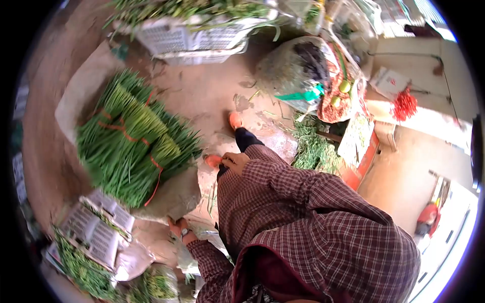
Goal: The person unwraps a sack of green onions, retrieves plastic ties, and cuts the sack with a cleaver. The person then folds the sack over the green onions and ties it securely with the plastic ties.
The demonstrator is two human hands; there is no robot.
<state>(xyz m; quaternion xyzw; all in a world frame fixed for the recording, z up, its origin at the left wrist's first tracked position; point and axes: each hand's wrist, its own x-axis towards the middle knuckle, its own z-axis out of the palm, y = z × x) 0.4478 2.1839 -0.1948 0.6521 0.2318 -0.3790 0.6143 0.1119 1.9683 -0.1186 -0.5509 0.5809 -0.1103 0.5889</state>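
Observation:
A large pile of long green leafy stalks, like garlic chives [126,146], lies on a grey-beige sheet [177,194], tied in bundles with red-orange bands. At the sheet's near corner is my left hand [178,228], a watch on its wrist, fingers closed on the edge. My right hand [236,162] rests by my knee at the hem of my plaid garment [283,187]. Its fingers are curled, and what lies under them is hidden. Both my orange shoes [235,120] stand on the floor beside the pile.
White crates [192,38] heaped with greens stand at the far side. A full clear sack [283,65] and loose green stalks [310,144] are on my right. More white crates [96,232], a pale bag [132,260] and greens lie on my left.

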